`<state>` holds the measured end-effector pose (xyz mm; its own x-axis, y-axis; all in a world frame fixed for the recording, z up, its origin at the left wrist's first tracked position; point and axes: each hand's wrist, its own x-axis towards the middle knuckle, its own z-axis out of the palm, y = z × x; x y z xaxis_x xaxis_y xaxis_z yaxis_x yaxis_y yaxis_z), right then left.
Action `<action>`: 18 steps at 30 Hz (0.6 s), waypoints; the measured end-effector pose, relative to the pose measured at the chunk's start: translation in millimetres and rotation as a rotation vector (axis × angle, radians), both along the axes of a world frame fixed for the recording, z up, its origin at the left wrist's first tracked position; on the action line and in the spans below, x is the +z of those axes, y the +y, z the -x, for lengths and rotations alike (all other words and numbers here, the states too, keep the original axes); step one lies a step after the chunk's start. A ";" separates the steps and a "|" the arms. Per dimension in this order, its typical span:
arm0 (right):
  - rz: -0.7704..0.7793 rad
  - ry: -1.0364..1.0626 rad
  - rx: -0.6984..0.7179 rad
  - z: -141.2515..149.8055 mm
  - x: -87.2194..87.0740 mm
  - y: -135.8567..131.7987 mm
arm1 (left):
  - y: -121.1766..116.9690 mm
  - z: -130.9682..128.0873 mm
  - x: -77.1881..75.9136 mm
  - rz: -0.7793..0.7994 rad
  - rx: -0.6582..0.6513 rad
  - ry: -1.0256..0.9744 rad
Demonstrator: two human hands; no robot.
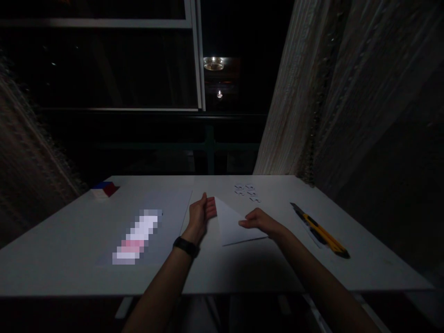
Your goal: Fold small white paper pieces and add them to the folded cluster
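A folded piece of white paper (229,226) is held tilted above the white table, its tip pointing up and left. My right hand (258,221) pinches it near its right side, thumb on top and the other fingers partly hidden behind. At its left edge is my left hand (201,215), palm turned toward the paper, thumb raised and fingers stretched out. Those fingertips reach the paper's edge; whether they touch it I cannot tell. A dark band (186,246) circles my left wrist.
On the right lies a yellow utility knife (321,231). Several small dark-marked pieces (247,190) lie beyond my hands. A large pale sheet (173,208) lies left, with a blurred-out bright strip (137,238) over it. A blue, red and white block (103,188) stands far left. Curtains (287,88) hang behind.
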<state>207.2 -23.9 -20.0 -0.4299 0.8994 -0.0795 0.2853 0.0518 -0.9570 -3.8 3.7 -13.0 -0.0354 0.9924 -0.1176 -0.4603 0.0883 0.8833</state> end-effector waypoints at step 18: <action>0.012 0.004 0.095 -1.2 1.6 -3.2 | -11.4 -12.4 0.7 -0.217 -0.171 0.083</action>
<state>208.3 -27.1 -18.5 -0.5140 0.8533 -0.0877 0.2755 0.0674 -0.9589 8.6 -7.6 -12.3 0.1344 0.9864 0.0944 -0.3806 -0.0365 0.9240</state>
